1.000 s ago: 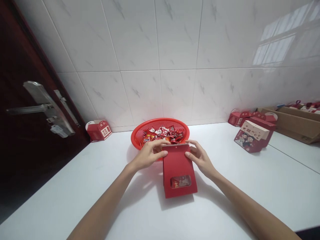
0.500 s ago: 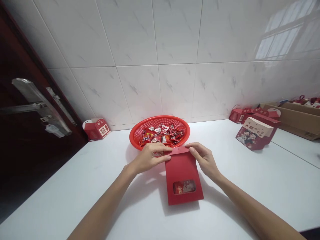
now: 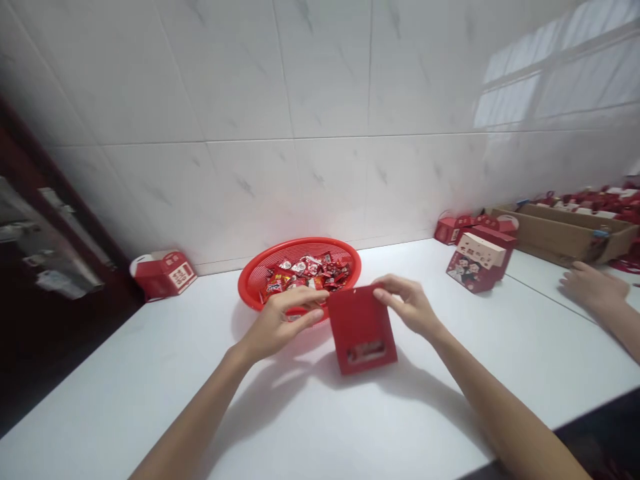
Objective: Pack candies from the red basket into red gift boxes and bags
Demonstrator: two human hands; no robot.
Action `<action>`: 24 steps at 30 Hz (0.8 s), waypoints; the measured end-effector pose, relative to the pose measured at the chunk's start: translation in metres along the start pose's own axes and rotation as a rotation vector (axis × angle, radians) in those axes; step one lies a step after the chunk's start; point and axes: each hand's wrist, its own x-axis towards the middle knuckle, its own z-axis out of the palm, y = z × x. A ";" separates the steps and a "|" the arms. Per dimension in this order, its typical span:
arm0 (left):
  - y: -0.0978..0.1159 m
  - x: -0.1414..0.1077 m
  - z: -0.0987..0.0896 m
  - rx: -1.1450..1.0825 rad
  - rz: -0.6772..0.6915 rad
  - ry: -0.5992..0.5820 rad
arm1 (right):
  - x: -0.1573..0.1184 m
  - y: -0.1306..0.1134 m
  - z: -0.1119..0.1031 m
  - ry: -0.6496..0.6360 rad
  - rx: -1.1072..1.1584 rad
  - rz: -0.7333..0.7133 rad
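Observation:
Between my hands a red box (image 3: 361, 325) with a small window low on its front is held up over the white table. My right hand (image 3: 407, 305) pinches its top right corner between thumb and fingers. At the box's upper left edge is my left hand (image 3: 287, 321), thumb and fingers apart, its fingertips close to the corner; whether they touch it is unclear. Right behind my left hand sits a red basket (image 3: 250, 279) of wrapped sweets (image 3: 305, 267).
A red box (image 3: 164, 275) stands at the left near the wall. Several boxes (image 3: 473, 263) stand at the back right, beside a cardboard carton (image 3: 565, 233). Another person's hand (image 3: 595, 287) rests near the carton.
The view has turned to the right, bringing another person's hand into sight. The red box has tilted and looks shorter, its pink top strip no longer showing. My left fingers have loosened from it.

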 end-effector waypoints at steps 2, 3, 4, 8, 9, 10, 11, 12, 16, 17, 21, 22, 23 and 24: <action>0.000 0.001 -0.007 -0.005 -0.007 0.049 | 0.009 0.003 -0.031 0.253 -0.137 -0.071; 0.000 0.001 -0.012 -0.009 -0.015 0.074 | 0.013 0.007 -0.050 0.398 -0.190 -0.086; 0.000 0.001 -0.017 -0.011 -0.024 0.098 | 0.016 0.012 -0.069 0.538 -0.237 -0.087; -0.006 0.004 -0.028 0.007 -0.082 0.148 | 0.020 0.039 -0.136 0.920 -0.454 0.006; -0.008 0.005 -0.027 0.010 -0.097 0.151 | 0.018 0.045 -0.146 0.958 -0.528 0.047; -0.011 0.006 -0.026 0.013 -0.111 0.150 | 0.017 0.050 -0.154 0.971 -0.598 0.091; -0.015 0.006 -0.024 0.018 -0.121 0.144 | 0.015 0.055 -0.160 0.974 -0.665 0.136; -0.019 0.007 -0.021 0.027 -0.128 0.131 | 0.013 0.058 -0.163 0.969 -0.721 0.176; -0.032 0.007 -0.009 0.098 -0.144 0.078 | 0.006 0.070 -0.165 0.960 -0.831 0.249; -0.033 0.007 -0.007 0.112 -0.149 0.073 | 0.005 0.074 -0.164 0.962 -0.841 0.248; -0.035 0.005 -0.005 0.134 -0.175 0.057 | 0.004 0.091 -0.163 0.974 -0.906 0.198; -0.035 0.005 -0.005 0.135 -0.181 0.052 | 0.004 0.095 -0.164 0.979 -0.919 0.186; -0.035 0.005 -0.005 0.137 -0.186 0.047 | 0.004 0.099 -0.165 0.983 -0.928 0.179; -0.035 0.005 -0.005 0.139 -0.189 0.045 | 0.004 0.101 -0.165 0.985 -0.932 0.178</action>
